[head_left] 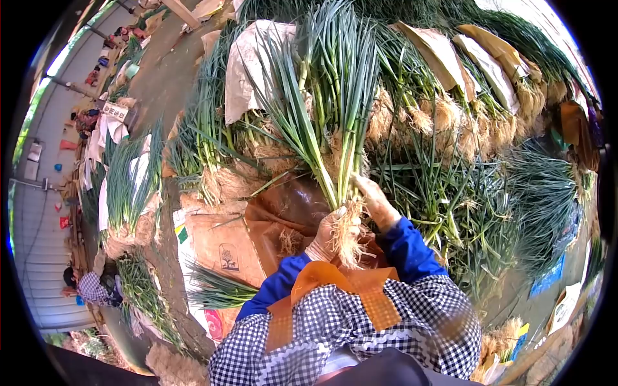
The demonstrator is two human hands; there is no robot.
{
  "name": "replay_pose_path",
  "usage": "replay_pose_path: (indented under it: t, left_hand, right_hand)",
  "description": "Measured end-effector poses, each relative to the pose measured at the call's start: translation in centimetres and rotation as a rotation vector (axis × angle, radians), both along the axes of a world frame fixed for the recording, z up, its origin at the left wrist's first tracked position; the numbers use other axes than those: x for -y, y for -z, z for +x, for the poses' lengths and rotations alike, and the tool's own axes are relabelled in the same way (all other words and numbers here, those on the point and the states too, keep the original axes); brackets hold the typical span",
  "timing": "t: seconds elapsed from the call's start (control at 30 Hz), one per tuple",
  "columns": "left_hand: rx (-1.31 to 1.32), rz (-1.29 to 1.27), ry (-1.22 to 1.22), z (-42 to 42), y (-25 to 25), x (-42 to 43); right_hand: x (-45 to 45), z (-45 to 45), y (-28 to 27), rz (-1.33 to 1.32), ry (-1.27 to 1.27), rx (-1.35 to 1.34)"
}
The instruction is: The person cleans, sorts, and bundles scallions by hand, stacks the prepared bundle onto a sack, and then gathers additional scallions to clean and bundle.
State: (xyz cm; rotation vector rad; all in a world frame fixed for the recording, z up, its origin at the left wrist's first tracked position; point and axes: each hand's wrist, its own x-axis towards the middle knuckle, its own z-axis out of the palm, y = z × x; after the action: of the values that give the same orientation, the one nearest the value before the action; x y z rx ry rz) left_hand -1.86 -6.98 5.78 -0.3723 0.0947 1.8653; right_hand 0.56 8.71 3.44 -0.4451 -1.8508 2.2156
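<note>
A bunch of scallion-like stalks stands in front of my body, its dark green leaves pointing away from me and its pale, stringy roots hanging toward my chest. My left hand is closed around the base of the stalks, just above the roots. On the other side, my right hand grips the lower stems, with some fingers hidden behind them. Blue sleeves cover both forearms. Below the hands lies a brown plastic sheet with loose root bits on it.
Rooted bunches lie in a row ahead, partly under sacks. Loose greens are heaped at right. At left are a printed brown sack, a small leafy bundle and another pile. A person works at far left.
</note>
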Motion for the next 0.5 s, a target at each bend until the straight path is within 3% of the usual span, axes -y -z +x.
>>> replay_pose_path:
  t: [0.07, 0.13, 0.17, 0.2, 0.23, 0.27, 0.3, 0.33, 0.4, 0.47, 0.5]
  left_hand:
    - [-0.058, 0.138, 0.032, -0.1, -2.3, 0.2]
    - [0.0, 0.186, 0.095, -0.8, -2.4, 0.4]
    - [0.013, 0.185, 0.109, -0.7, -2.2, 0.4]
    - [0.022, 0.184, 0.122, -0.8, -2.1, 0.5]
    - [-0.025, 0.233, 0.141, -1.0, -1.0, 0.9]
    - [-0.073, 0.283, 0.16, -1.2, -0.2, 1.4]
    - [-0.103, 0.148, 0.151, -1.3, -1.3, 2.1]
    - [-0.128, 0.091, 0.184, -1.7, -2.2, 2.7]
    - [-0.19, 0.014, 0.223, -2.1, -2.6, 3.3]
    - [-0.173, 0.067, 0.252, -1.8, -2.1, 3.9]
    - [-0.182, 0.002, 0.261, -1.6, -2.6, 3.9]
  right_hand:
    - [-1.5, 2.8, -1.5, -0.27, -0.029, 0.256]
    - [-2.1, 5.5, -3.3, 0.129, 0.044, 0.385]
    - [-2.8, 7.4, -0.2, 0.254, 0.009, 0.196]
    - [-3.4, 8.3, -4.1, 0.096, -0.068, 0.467]
    - [-5.0, 9.5, -5.8, 0.105, -0.128, 0.606]
    - [-7.2, 11.1, -2.3, 0.322, -0.056, 0.529]
    - [-10.8, 13.1, -0.7, 0.612, -0.155, 0.547]
    - [-13.7, 12.6, 0.4, 1.125, -0.418, 1.188]
    - [-14.7, 11.5, -1.7, 1.313, -0.649, 1.171]
    - [-11.9, 5.7, -3.8, 1.327, -0.056, 0.421]
    - [-10.1, 2.3, -5.5, 1.27, 0.111, 0.268]
